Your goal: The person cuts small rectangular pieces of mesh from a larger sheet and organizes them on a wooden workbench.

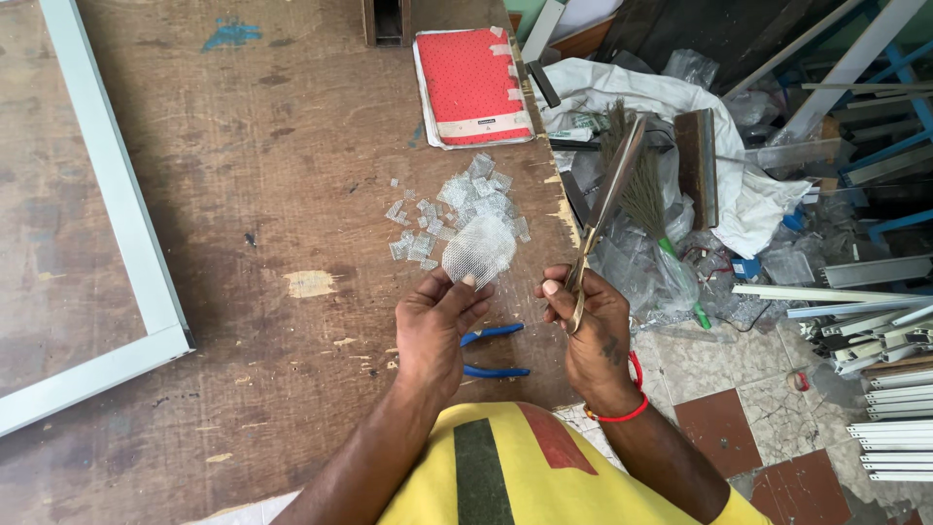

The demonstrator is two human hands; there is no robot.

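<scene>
The left hand (434,326) pinches a pale, see-through piece of mesh (477,249) above the worn wooden table (243,175), near cut mesh scraps (457,199). The right hand's (591,326) grip wraps long metal scissors (604,209), closed, pointing far.

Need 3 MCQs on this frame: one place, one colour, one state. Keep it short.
1. Where do the blue-handled pliers lie?
A. on the wooden table between the two hands
B. on the tiled floor
C. on top of the red pad

2. What colour is the band on the right wrist?
A. green
B. red
C. white

3. What is the left hand doing?
A. resting flat and empty
B. gripping the pliers
C. pinching a piece of white mesh

Key: 1 A, the handles show on the wood between the wrists. 2 B, a red loop circles that wrist. 3 C, its fingertips hold the mesh edge, while the right hand grips long scissors.
</scene>
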